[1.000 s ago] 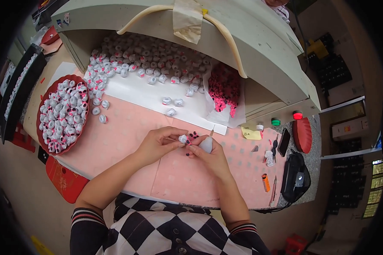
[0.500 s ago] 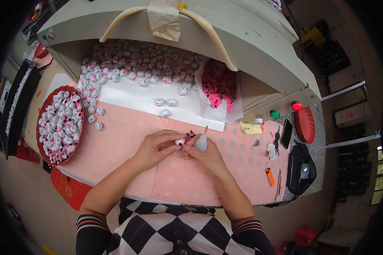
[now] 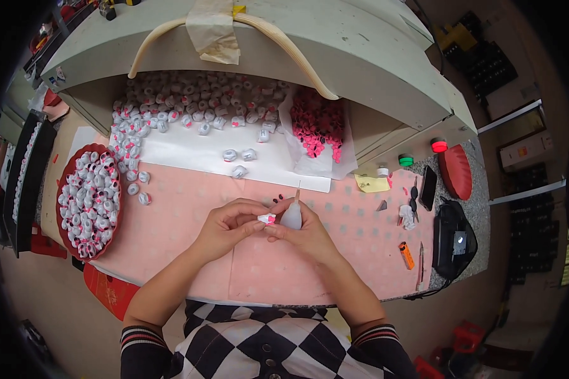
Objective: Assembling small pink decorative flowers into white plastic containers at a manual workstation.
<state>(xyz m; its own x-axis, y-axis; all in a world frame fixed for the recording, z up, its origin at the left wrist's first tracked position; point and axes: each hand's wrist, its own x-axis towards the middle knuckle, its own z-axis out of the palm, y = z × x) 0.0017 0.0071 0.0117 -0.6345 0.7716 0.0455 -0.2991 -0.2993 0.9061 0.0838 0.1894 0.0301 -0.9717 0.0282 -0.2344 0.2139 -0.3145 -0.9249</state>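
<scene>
Small white-and-pink piece [image 3: 267, 218], where exactly is it?

Between the two hands, above the pink mat [image 3: 246, 271], roughly in front of the wearer's chest.

And what is gripping it?

The left hand [image 3: 231, 224] pinches it between thumb and fingers. The right hand [image 3: 306, 237] has its fingertips right at the other side; I can't tell whether they press on the piece as well.

Does the right hand carry anything?

Yes, a translucent squeeze bottle [image 3: 292, 218], clasped between thumb and fingers, its thin nozzle pointing away from the body. Just beyond the fingers, a few dark bits [image 3: 278, 199] lie on the mat.

What else is around?

At the left, a red tray [image 3: 121, 203] heaped with similar pieces. Farther back, a white sheet [image 3: 196, 155] bears many more, three of them set apart near its front edge. Beside those, a pile of pink parts [image 3: 316, 126] sits on thin paper.

And at the right?

A black phone [image 3: 427, 188], a small orange item [image 3: 406, 256] and a black pouch [image 3: 455, 243].
</scene>
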